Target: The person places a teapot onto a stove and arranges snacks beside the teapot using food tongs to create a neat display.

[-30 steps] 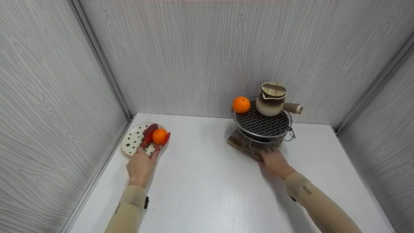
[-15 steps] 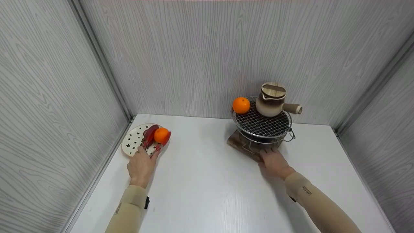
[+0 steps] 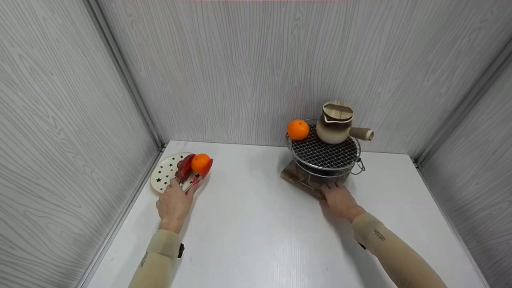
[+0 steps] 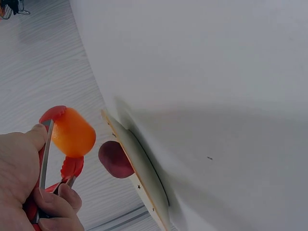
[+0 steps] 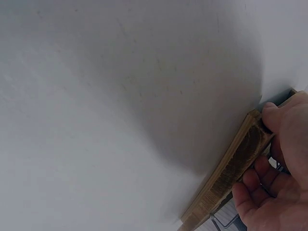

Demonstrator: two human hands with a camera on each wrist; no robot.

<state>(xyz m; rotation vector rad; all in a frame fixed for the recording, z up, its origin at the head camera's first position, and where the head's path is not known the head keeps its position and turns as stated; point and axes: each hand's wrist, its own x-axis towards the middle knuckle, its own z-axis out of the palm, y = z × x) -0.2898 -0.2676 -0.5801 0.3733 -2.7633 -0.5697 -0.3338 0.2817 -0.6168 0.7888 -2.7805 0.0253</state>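
My left hand [image 3: 175,206] grips a pair of tongs with red tips [image 4: 72,167]. Between those tips is an orange [image 4: 74,132], held above the cream plate with dark stars [image 3: 163,174]. A dark red rounded fruit [image 4: 115,159] sits on the plate, apart from the orange; the tongs partly cover it in the head view. My right hand [image 3: 341,203] holds the front edge of a wooden board [image 5: 240,151], thumb on one side and fingers on the other. On that board stands a round tabletop grill with a wire mesh top [image 3: 326,154].
On the mesh rest another orange [image 3: 298,130] and a brown-and-cream pot [image 3: 334,129] with a wooden lid, its handle [image 3: 361,133] sticking out to the right. A wire loop [image 3: 359,167] juts from the grill's right side. Grey panels enclose the white table [image 3: 256,224] at back and sides.
The orange in the tongs has risen a little and shifted slightly right, away from the plate. My right hand, the board and the grill have stayed in place.
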